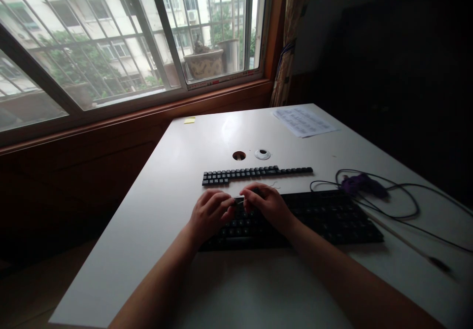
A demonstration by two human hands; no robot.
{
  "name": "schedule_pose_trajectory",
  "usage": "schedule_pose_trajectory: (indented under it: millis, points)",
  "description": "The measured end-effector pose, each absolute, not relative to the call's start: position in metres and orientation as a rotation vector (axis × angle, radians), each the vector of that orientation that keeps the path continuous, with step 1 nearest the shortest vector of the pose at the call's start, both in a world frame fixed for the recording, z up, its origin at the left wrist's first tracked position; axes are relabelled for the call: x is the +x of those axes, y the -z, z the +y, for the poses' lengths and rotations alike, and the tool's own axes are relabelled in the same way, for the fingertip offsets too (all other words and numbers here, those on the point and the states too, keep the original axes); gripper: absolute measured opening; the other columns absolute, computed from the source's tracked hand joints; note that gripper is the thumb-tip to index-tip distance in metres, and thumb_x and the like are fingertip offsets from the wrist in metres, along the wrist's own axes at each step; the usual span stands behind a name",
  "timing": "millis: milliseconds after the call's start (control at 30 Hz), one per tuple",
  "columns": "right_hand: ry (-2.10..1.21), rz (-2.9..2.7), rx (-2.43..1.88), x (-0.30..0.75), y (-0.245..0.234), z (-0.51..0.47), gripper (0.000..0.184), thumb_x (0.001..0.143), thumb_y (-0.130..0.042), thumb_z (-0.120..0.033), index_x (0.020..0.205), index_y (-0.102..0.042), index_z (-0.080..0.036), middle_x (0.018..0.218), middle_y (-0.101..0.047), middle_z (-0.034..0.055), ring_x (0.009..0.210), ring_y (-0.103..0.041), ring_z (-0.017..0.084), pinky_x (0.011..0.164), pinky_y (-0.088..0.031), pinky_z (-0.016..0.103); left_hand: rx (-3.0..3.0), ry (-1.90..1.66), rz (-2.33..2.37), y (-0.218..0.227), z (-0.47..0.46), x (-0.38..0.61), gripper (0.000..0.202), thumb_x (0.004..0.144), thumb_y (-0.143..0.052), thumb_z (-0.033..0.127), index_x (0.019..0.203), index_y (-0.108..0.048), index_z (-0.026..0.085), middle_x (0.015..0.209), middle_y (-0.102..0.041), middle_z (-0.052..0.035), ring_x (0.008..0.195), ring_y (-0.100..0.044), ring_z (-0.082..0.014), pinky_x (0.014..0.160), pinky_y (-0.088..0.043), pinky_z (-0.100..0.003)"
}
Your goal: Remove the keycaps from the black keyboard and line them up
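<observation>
A: Biggest first. What did we log?

B: We logged the barred window (111,38) across the far left, then the white table (155,211) running from it to the near edge.

A: On the table?

B: We saw a black keyboard (332,218) lying near the middle, its left part under the hands. A black cable (402,201) looped on the right, just beside the keyboard's far right corner, with a purple lump (360,183) lying on the loops. We could not tell what the lump was.

A: Farther back?

B: We marked a printed sheet (305,121) at the far right, and a row of loose keycaps (254,174) lined up just beyond the keyboard, apart from it.

A: Hands?

B: We had the left hand (209,215) and the right hand (269,205) over the keyboard's left half, knuckles up, fingers curled in tight. Their fingertips met between them.

A: Holding what?

B: We saw both pinching a small pale piece (239,200), one hand on each side of it. It sat just above the keys at the keyboard's far edge, near the keycap row. It was too small for us to name.

A: Small stuff?

B: We noted a round cable hole (239,155) beyond the keycaps, its white cap (262,154) just to the right, and a yellow sticky note (189,119) at the far left edge.
</observation>
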State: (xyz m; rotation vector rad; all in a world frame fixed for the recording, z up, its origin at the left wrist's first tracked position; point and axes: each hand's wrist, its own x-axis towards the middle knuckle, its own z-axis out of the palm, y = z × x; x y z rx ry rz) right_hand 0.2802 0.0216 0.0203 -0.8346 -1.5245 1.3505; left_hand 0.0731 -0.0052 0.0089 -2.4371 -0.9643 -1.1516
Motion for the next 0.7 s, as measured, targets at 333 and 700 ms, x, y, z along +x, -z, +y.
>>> schedule_pose_trajectory:
  millis: [333, 700]
  points:
    - [-1.314, -1.520, -0.848, 0.2793, -0.0170, 0.0215, 0.019, 0.090, -0.060, -0.037, 0.090, -0.067, -0.020, 0.067, -0.064, -0.0014, 0.060, -0.061, 0.014, 0.061, -0.051, 0.027, -2.457, 1.059, -0.890, -0.0130, -0.0078, 0.0727, 0.029, 0.084, -0.069, 0.011, 0.111, -0.062, 0.020, 0.097, -0.070, -0.0046, 0.090, -0.063, -0.0202, 0.078, -0.056, -0.034]
    - [-1.039, -1.835, -0.657, 0.2827, -0.0241, 0.0249, 0.012, 0.085, -0.070, -0.031, 0.094, -0.070, -0.023, 0.091, -0.063, 0.0030, 0.087, -0.060, 0.018, 0.081, -0.049, 0.034, -2.520, 1.166, -0.910, -0.0121, -0.0074, 0.0700, 0.036, 0.087, -0.064, 0.010, 0.120, -0.061, 0.021, 0.106, -0.067, -0.0085, 0.096, -0.062, -0.0220, 0.082, -0.058, -0.037]
